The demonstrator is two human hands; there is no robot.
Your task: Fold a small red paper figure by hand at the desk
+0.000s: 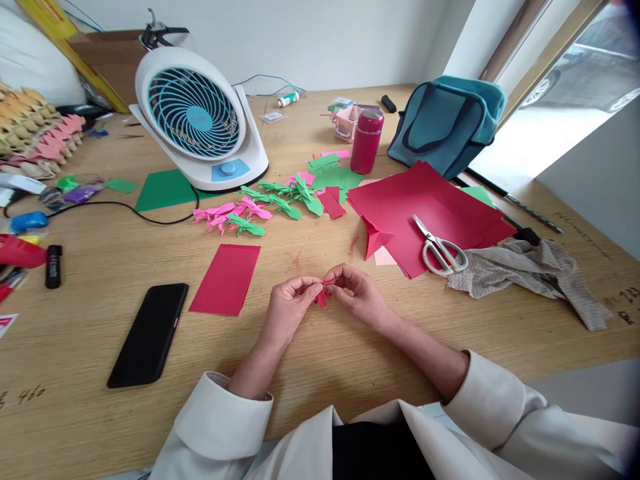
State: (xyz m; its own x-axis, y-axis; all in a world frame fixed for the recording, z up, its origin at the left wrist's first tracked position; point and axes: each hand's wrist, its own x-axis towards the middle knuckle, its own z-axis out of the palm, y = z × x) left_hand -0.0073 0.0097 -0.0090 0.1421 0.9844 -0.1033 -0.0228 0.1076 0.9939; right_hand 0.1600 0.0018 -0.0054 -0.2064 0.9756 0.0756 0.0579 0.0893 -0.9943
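Between my two hands is a small piece of folded red paper (322, 300), mostly covered by the fingers. My left hand (290, 303) pinches its left side with thumb and forefinger. On the other side, my right hand (361, 298) pinches it too, fingertips almost meeting the left ones. To the left lies a stack of red paper rectangles (226, 280). Beyond the hands are folded green paper figures (287, 199) and pink paper figures (220, 215). Large red paper sheets (400, 200) lie to the right, with white-handled scissors (443, 255) on top.
A black phone (149, 335) lies at left front, near a black marker (53, 267). A white fan (200, 120) stands behind the figures. Farther back are a red flask (367, 141) and a teal bag (445, 127). A crumpled cloth (530, 270) lies at right.
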